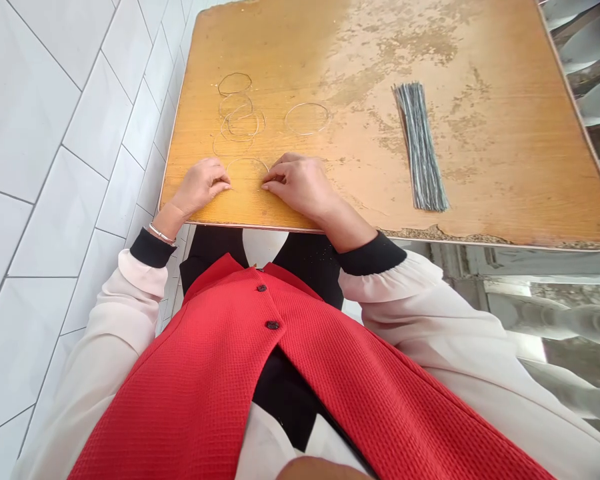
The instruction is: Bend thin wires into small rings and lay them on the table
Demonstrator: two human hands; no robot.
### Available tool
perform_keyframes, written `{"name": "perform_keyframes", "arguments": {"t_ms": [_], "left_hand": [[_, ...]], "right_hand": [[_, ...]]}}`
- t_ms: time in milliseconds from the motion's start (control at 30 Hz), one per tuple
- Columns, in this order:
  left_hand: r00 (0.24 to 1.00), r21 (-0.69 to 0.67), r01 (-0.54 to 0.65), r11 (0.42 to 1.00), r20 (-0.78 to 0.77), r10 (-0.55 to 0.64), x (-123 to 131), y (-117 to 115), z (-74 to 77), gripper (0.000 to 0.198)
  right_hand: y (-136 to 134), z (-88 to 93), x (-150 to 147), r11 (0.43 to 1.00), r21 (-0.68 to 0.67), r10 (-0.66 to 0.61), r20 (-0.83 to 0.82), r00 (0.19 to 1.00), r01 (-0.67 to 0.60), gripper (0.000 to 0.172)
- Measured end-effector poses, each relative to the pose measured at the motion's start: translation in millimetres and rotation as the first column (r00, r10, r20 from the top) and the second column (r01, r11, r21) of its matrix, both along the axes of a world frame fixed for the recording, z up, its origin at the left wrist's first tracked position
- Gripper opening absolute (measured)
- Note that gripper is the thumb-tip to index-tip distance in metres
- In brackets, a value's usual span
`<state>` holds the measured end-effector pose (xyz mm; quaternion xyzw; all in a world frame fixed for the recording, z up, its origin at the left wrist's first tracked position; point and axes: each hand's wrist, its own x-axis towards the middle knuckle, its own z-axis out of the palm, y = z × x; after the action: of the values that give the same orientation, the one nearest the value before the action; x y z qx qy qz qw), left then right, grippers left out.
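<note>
A thin wire (249, 159) arches between my two hands just above the table's near edge. My left hand (205, 181) pinches one end of it between thumb and fingers. The other end is pinched in my right hand (296, 183), fingers bent together. Beyond my hands, several thin wire rings (243, 138) lie partly overlapping one another on the tabletop. A single separate wire ring (307, 134) rests to their right. Farther right lies a bundle of straight grey wires (423, 150), their lengths side by side.
The wooden table (520, 133) has worn, peeling patches and a chipped near edge. A white tiled wall (45, 220) runs close along the left side. White balusters (560, 320) stand to the right, beyond the table.
</note>
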<state>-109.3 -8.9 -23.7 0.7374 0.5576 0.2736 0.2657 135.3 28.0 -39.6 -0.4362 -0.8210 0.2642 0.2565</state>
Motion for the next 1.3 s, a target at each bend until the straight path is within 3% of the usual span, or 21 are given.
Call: {"name": "perform_keyframes", "arguments": {"t_ms": [167, 333, 433, 533, 633, 767, 900, 1067, 1300], "left_hand": [[0.998, -0.034, -0.025, 0.999, 0.063, 0.027, 1.8, 1.8, 0.5, 0.008], [0.996, 0.04, 0.089, 0.995, -0.019, -0.088, -9.8, 8.4, 9.6, 0.062], [0.984, 0.021, 0.165, 0.986, -0.068, -0.164, -11.7, 14.9, 9.1, 0.074], [0.983, 0.015, 0.164, 0.986, -0.081, -0.162, -7.8, 17.4, 4.6, 0.076], [0.986, 0.03, 0.145, 0.989, -0.081, -0.142, -2.9, 14.8, 1.0, 0.077], [0.979, 0.054, 0.174, 0.983, -0.117, -0.167, 0.3, 9.1, -2.0, 0.076], [0.98, 0.079, 0.183, 0.98, -0.094, -0.175, 1.7, 4.7, -4.3, 0.075], [0.986, 0.036, 0.168, 0.985, -0.019, -0.168, 5.4, 0.6, -2.8, 0.072], [0.992, -0.01, 0.111, 0.994, 0.055, -0.11, 13.4, -1.5, -1.9, 0.071]], "right_hand": [[-1.4, 0.4, -1.0, 0.999, -0.018, 0.037, -0.002, 0.999, -0.037, 0.012], [3.4, 5.0, 3.2, 0.993, 0.072, 0.088, 0.114, 0.99, -0.096, 0.009], [12.2, 6.4, 7.0, 0.97, 0.155, 0.16, 0.164, 0.973, -0.186, 0.021], [24.4, 6.0, 10.3, 0.952, 0.163, 0.23, 0.177, 0.957, -0.259, 0.059], [35.3, 8.7, 10.5, 0.943, 0.114, 0.283, 0.213, 0.935, -0.312, 0.076], [42.6, 13.9, 7.8, 0.927, 0.041, 0.35, 0.259, 0.9, -0.372, 0.077], [45.1, 10.4, 7.7, 0.928, 0.049, 0.353, 0.205, 0.913, -0.37, 0.074], [47.0, 8.8, 7.7, 0.916, 0.04, 0.388, 0.176, 0.905, -0.4, 0.066], [48.1, 14.9, 5.4, 0.882, 0.044, 0.452, 0.207, 0.868, -0.469, 0.072]]}}
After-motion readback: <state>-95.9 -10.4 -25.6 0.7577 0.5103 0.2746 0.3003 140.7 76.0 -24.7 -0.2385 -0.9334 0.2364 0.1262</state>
